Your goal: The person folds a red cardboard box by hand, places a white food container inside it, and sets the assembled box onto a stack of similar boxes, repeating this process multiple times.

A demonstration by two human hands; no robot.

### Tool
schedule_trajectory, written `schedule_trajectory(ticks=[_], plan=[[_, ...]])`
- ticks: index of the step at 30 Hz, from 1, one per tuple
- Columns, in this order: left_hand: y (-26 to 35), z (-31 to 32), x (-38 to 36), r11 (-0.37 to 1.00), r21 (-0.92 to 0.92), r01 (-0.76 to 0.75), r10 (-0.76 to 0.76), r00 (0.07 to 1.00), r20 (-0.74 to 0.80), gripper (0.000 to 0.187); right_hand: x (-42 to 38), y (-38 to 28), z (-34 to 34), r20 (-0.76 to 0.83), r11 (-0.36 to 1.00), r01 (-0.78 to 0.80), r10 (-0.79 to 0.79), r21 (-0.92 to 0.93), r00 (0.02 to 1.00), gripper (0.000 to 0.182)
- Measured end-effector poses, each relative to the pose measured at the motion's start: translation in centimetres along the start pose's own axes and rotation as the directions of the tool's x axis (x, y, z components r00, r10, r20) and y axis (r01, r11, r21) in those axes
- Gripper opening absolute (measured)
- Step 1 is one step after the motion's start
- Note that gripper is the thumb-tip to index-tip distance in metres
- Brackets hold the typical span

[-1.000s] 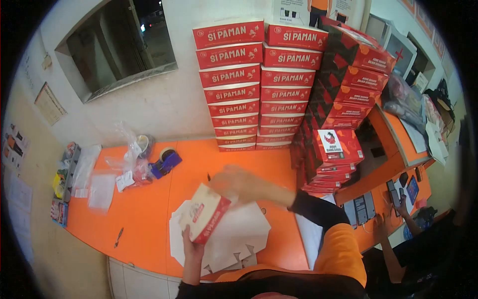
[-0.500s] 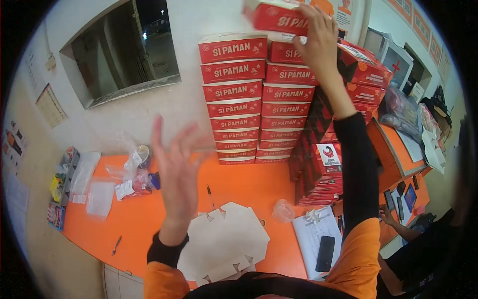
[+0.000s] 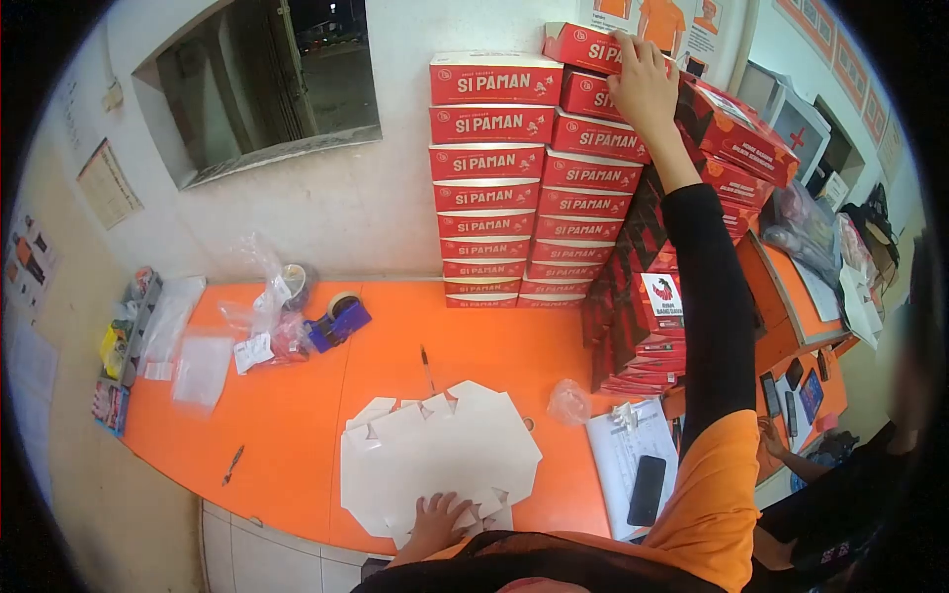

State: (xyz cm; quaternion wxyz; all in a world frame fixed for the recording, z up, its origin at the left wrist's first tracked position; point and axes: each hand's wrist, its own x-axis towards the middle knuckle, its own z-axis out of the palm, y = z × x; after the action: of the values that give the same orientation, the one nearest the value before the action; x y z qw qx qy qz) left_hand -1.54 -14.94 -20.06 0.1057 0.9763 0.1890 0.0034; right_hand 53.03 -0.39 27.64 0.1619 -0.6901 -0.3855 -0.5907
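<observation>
Boxes [image 3: 491,125] of red and white card rise before you in two stacks on the orange counter [image 3: 277,435]: nine in the left one and, as far as the thin lowest edges can be counted, ten in the right. All are low oblongs with flat printed fronts. Your right hand [image 3: 645,94] is on the top box [image 3: 581,45] of the right stack, which sits a little askew. Its fingers bend over the upper edge with the thumb apart and lower at the front; you cannot tell whether they grip.

Your left hand [image 3: 435,524] lies with fingers spread on the near edge of the sheets [image 3: 435,450]: smooth white card, many-sided, with notched tabs. Their number is hidden by the overlap.

Two slim pens lie on the counter, one [image 3: 427,369] just beyond the sheets, one [image 3: 233,465] well to their left. Two tape rolls stand farther back, one in a blue plastic dispenser [image 3: 341,326], the other [image 3: 295,285] just behind it beside wrinkled clear plastic [image 3: 265,306]. To the sheets' right are one crumpled, see-through lump [image 3: 569,402] and one glossy black phone [image 3: 647,489] on paper [image 3: 615,460].
</observation>
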Motion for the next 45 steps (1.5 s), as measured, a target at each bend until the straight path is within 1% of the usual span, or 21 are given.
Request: schedule_trajectory(ticks=[5, 10, 13, 17, 20, 22, 24, 25, 27, 29, 30, 32, 33, 35, 37, 39, 41, 42, 43, 44, 45], plan=[[-1.7, -4.4, 1.9, 0.959, -0.282, -0.033, 0.079, 0.984, 0.157, 0.057, -0.7, 0.4, -0.9, 0.081, 0.987, 0.002, 0.011, -0.164, 0.997, 0.061], [-2.8, -3.3, 1.7, 0.933, -0.329, -0.148, 0.178, 0.982, 0.063, 0.046, -0.3, 1.1, -1.7, 0.222, 0.999, -0.052, 0.054, -0.014, 0.974, 0.067], [-1.6, -3.4, 1.4, 0.965, -0.255, -0.058, 0.129, 0.954, 0.271, 0.035, -0.6, 0.7, -1.6, 0.335, 0.992, -0.124, 0.13, -0.039, 0.933, 0.072], [0.5, -5.5, 0.9, 0.984, -0.15, 0.095, -0.073, 0.987, 0.141, 0.021, -1.0, 0.5, -0.5, 0.224, 0.982, -0.163, 0.181, -0.093, 0.958, 0.071], [-0.5, -5.2, 1.9, 0.947, -0.23, 0.225, -0.209, 0.974, 0.09, 0.023, -1.7, -1.5, -2.9, -0.152, 0.978, 0.044, -0.013, 0.204, 0.988, 0.066], [-1.8, -5.3, 2.5, 0.904, -0.38, 0.195, -0.208, 0.978, 0.007, 0.031, -4.3, -4.8, -8.3, -0.146, 0.865, 0.122, -0.057, 0.486, 0.988, 0.057], [-2.9, -7.7, 4.2, 0.904, -0.348, 0.25, -0.118, 0.926, 0.359, 0.019, -9.1, -7.6, -13.3, -0.082, 0.642, 0.122, -0.092, 0.757, 0.992, 0.053], [-5.5, -4.6, 3.5, 0.682, -0.723, 0.111, -0.033, 0.992, 0.121, 0.014, -12.4, -9.2, -16.9, 0.003, 0.536, 0.04, -0.08, 0.843, 0.997, 0.045], [-5.6, -8.5, 3.9, 0.649, -0.739, 0.179, -0.097, 0.983, 0.153, 0.007, -20.8, -11.3, -23.2, 0.305, 0.345, -0.238, -0.154, 0.908, 0.94, 0.026], [-4.2, -13.0, 4.1, 0.468, -0.847, 0.254, -0.29, 0.949, 0.124, 0.015, -32.2, -13.0, -27.5, 0.093, 0.104, -0.05, -0.457, 0.993, 0.885, 0.024], [-3.6, -15.5, 4.1, 0.501, -0.832, 0.237, -0.298, 0.95, 0.092, 0.015, -33.8, -14.2, -30.6, -0.173, 0.014, 0.218, -0.559, 0.976, 0.811, 0.026], [-2.4, -18.5, 3.7, 0.459, -0.871, 0.177, -0.316, 0.949, 0.026, 0.014, -36.7, -17.0, -33.6, 0.105, 0.004, -0.119, -0.505, 0.993, 0.857, 0.032], [-1.4, -20.4, 3.2, 0.513, -0.832, 0.211, -0.314, 0.948, 0.046, 0.013, -37.1, -18.0, -33.8, 0.385, 0.045, -0.4, -0.386, 0.916, 0.838, 0.034], [0.6, -23.4, 2.8, 0.618, -0.741, 0.263, -0.307, 0.948, 0.081, 0.013, -37.1, -19.3, -33.5, 0.834, 0.01, -0.839, -0.119, 0.544, 0.539, 0.039], [1.9, -23.1, 2.1, 0.653, -0.749, 0.114, -0.2, 0.979, -0.025, 0.013, -35.4, -19.5, -31.6, 0.805, -0.087, -0.801, 0.011, 0.592, 0.594, 0.044], [3.0, -23.2, 1.4, 0.669, -0.743, 0.026, -0.127, 0.989, -0.08, 0.012, -34.1, -18.2, -30.4, 0.785, -0.034, -0.804, -0.198, 0.593, 0.587, 0.043], [3.2, -23.1, 1.2, 0.499, -0.856, 0.134, -0.112, 0.99, 0.09, 0.011, -34.1, -16.7, -30.3, 0.693, 0.066, -0.729, -0.381, 0.681, 0.612, 0.042], [3.3, -23.0, 1.1, 0.405, -0.893, 0.194, -0.096, 0.981, 0.169, 0.011, -34.1, -16.2, -30.4, 0.613, -0.001, -0.681, -0.432, 0.733, 0.661, 0.042], [3.5, -21.9, 0.9, 0.048, -0.962, 0.268, -0.034, 0.963, 0.267, 0.012, -34.1, -15.7, -30.7, 0.526, -0.074, -0.628, -0.476, 0.775, 0.705, 0.042], [3.9, -21.5, 0.8, 0.091, -0.961, 0.262, 0.0, 0.965, 0.263, 0.013, -34.0, -15.2, -31.1, 0.432, -0.15, -0.572, -0.511, 0.806, 0.743, 0.042], [4.3, -21.2, 0.8, 0.135, -0.958, 0.255, 0.036, 0.964, 0.262, 0.013, -33.3, -14.6, -32.0, 0.479, -0.16, -0.662, -0.57, 0.732, 0.667, 0.043]])
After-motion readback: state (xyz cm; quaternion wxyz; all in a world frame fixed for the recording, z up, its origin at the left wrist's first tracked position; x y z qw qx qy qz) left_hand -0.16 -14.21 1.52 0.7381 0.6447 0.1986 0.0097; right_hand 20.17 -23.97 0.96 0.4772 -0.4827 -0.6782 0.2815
